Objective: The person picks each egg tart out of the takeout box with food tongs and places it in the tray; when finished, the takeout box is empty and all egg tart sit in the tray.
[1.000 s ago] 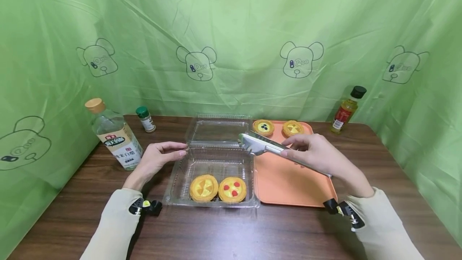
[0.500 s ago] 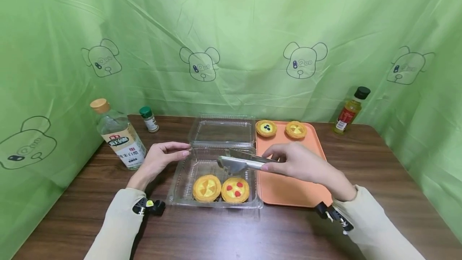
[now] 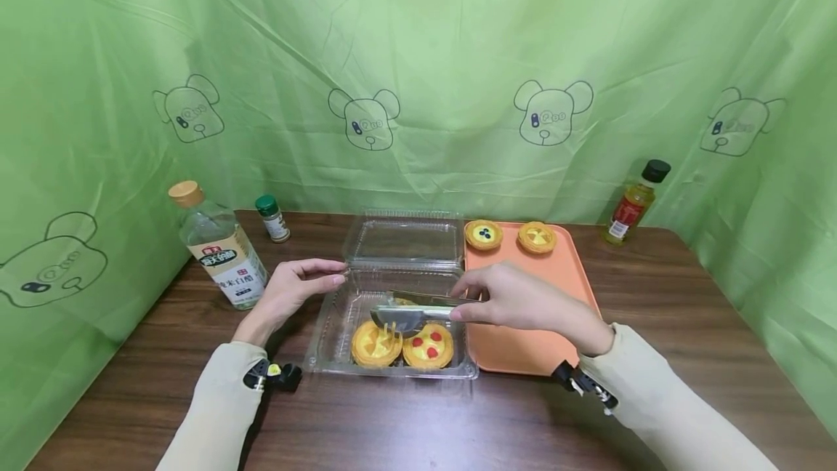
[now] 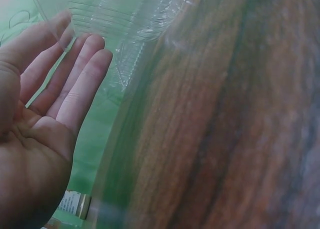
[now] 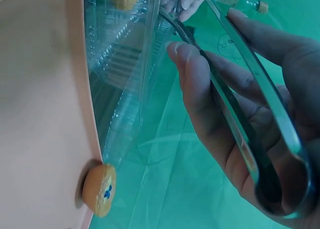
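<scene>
My right hand [image 3: 506, 296] holds metal tongs [image 3: 431, 313], their working ends low inside a clear plastic clamshell container [image 3: 330, 340]. Between the tongs' blades shows a small yellowish patch; whether it is a tart or a reflection I cannot tell. Two tarts sit along the container's front, a yellow-wedged tart [image 3: 373, 347] at left and a red-dotted tart [image 3: 431, 351] at right. In the right wrist view the tongs [image 5: 240, 124] run between thumb and fingers. My left hand [image 3: 288, 293] pinches the container's left edge near the hinge; the left wrist view shows its fingertips at the clear plastic [image 4: 105, 19].
Right of the container lies an orange tray [image 3: 562, 275] with a blueberry-topped tart [image 3: 484, 235] and another wedged tart [image 3: 536, 238] at its back. A big vinegar bottle [image 3: 232, 267], a green-capped shaker [image 3: 272, 220] and an oil bottle [image 3: 631, 206] stand around. A green curtain [image 3: 431, 35] encloses the table.
My right hand has brought the tongs leftward and down, from the tray's left side into the container above its front tarts. The left hand keeps its place at the container's edge.
</scene>
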### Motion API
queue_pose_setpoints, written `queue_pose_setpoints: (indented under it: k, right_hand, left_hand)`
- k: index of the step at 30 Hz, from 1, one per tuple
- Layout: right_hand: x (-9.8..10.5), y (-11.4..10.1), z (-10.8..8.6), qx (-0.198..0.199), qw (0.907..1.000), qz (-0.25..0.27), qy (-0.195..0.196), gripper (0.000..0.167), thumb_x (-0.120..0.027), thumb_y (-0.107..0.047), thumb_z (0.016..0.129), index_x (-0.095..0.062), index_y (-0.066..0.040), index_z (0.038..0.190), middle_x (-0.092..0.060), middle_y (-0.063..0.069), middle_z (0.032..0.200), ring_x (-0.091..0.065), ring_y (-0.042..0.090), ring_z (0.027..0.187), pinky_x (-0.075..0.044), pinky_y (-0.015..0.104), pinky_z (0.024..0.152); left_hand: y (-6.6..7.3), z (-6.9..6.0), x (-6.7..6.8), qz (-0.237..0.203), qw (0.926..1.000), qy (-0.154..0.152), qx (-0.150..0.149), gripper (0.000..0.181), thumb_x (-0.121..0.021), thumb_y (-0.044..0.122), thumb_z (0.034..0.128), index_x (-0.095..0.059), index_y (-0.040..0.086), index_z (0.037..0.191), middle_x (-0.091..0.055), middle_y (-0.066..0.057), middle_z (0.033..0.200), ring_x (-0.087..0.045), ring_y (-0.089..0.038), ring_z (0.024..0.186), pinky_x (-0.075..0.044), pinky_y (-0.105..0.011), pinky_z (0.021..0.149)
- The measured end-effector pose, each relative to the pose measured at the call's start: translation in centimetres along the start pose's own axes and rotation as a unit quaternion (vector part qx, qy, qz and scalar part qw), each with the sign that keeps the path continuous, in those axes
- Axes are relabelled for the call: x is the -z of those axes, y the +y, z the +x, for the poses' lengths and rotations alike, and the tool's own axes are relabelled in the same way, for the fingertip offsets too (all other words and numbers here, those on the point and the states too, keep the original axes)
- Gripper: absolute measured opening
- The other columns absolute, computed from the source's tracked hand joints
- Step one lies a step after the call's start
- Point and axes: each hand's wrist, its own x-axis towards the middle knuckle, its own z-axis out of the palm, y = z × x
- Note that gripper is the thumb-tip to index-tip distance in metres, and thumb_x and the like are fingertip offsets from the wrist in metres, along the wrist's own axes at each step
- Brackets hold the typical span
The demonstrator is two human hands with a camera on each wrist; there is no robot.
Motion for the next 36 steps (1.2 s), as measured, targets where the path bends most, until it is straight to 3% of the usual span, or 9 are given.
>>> queue_pose_setpoints:
  k: [7, 23, 36]
  right_hand:
    - [-0.6, -0.3, 0.7, 0.012, 0.9997, 0.003, -0.020, 0.031, -0.078, -0.036, 0.099, -0.077, -0.011, 0.117, -0.074, -0.012, 0.097, -0.067, 0.005, 0.083, -0.056, 0.029, 0.073]
    - [-1.3, -0.8, 2.1, 0.009, 0.9989, 0.005, -0.046, 0.033, -0.080, -0.035, 0.096, -0.076, -0.010, 0.116, -0.071, -0.013, 0.093, -0.066, 0.006, 0.083, -0.056, 0.031, 0.073]
    - [-1.4, -1.1, 3.0, 0.031, 0.9978, 0.001, -0.058, 0.032, -0.080, -0.034, 0.097, -0.077, -0.007, 0.114, -0.071, -0.013, 0.090, -0.066, 0.005, 0.079, -0.056, 0.030, 0.071]
  left_hand:
    - [0.2, -0.2, 0.0, -0.004, 0.9999, 0.000, 0.012, 0.037, -0.091, 0.027, 0.0880, -0.081, 0.009, 0.119, -0.079, -0.003, 0.116, -0.070, -0.018, 0.112, -0.055, -0.026, 0.092]
    - [0.2, -0.1, -0.1, -0.008, 0.9999, -0.001, 0.012, 0.037, -0.090, 0.026, 0.0886, -0.081, 0.008, 0.119, -0.079, -0.004, 0.114, -0.070, -0.019, 0.113, -0.056, -0.028, 0.092]
    - [0.3, 0.0, 0.0, -0.007, 0.9999, -0.002, 0.010, 0.037, -0.090, 0.026, 0.0890, -0.081, 0.008, 0.120, -0.080, -0.004, 0.114, -0.071, -0.019, 0.113, -0.056, -0.027, 0.092]
